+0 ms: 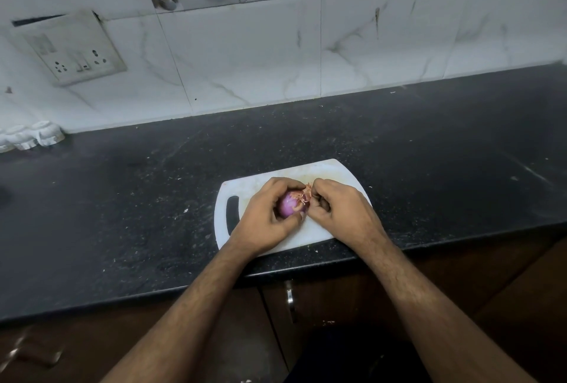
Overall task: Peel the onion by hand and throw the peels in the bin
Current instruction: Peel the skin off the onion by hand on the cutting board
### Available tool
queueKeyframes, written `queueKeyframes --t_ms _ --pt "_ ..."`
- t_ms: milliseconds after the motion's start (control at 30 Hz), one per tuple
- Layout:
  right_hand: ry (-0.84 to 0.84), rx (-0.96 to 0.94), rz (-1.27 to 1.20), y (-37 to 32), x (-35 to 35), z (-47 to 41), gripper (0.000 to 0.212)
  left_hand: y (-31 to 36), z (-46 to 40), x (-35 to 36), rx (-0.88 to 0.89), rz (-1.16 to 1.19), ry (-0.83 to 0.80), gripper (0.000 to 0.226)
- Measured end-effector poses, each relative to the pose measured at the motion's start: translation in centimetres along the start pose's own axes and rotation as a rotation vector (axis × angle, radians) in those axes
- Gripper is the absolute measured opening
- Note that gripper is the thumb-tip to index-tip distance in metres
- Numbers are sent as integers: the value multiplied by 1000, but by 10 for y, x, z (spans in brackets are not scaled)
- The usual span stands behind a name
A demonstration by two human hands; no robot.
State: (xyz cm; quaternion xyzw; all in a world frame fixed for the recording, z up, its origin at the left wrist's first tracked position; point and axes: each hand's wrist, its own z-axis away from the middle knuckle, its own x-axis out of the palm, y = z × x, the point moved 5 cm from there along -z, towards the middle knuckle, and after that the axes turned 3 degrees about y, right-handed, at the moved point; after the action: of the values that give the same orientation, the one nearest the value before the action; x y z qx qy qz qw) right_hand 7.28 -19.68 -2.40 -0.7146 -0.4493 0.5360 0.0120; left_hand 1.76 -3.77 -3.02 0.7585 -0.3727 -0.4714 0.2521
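Dark counter [122, 198] extends beneath and around both hands. White cutting board [334, 172] lies directly under them, its handle slot beside the left hand. Left hand [264, 217] curls around the purple onion [288, 206], holding it above the board. Right hand [340, 208], touching the onion's right end, pinches the dry peel [305, 194] there.

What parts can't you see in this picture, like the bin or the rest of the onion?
- Bin: nowhere in the head view, so its place cannot be told.
- Onion: its far and under sides are hidden by the left hand.
- Peel: the right hand covers its end, so the grip is unclear.
- Cutting board: the middle is hidden under both hands.
- White object: cut off by the left edge.
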Motion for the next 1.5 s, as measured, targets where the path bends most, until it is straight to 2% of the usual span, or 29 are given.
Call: queueKeyframes --t_ms 267,467,667,867,1100,1500 --pt "-11 57 10 1 -1 0 18 -12 1 -4 -184 213 59 43" --pt "-8 12 14 -2 0 1 30 -12 2 -3 -194 245 35 42" --pt "-33 -52 -6 -2 2 3 21 -12 0 -3 -161 244 53 48" --pt "-33 -49 -41 -5 -1 3 36 -14 -1 -3 -156 220 70 52" --pt "-54 -39 -29 -4 -1 2 12 -18 -3 -1 -124 187 58 52" --pt "-77 -67 10 -7 -2 4 14 -17 -3 0 -141 190 39 52"
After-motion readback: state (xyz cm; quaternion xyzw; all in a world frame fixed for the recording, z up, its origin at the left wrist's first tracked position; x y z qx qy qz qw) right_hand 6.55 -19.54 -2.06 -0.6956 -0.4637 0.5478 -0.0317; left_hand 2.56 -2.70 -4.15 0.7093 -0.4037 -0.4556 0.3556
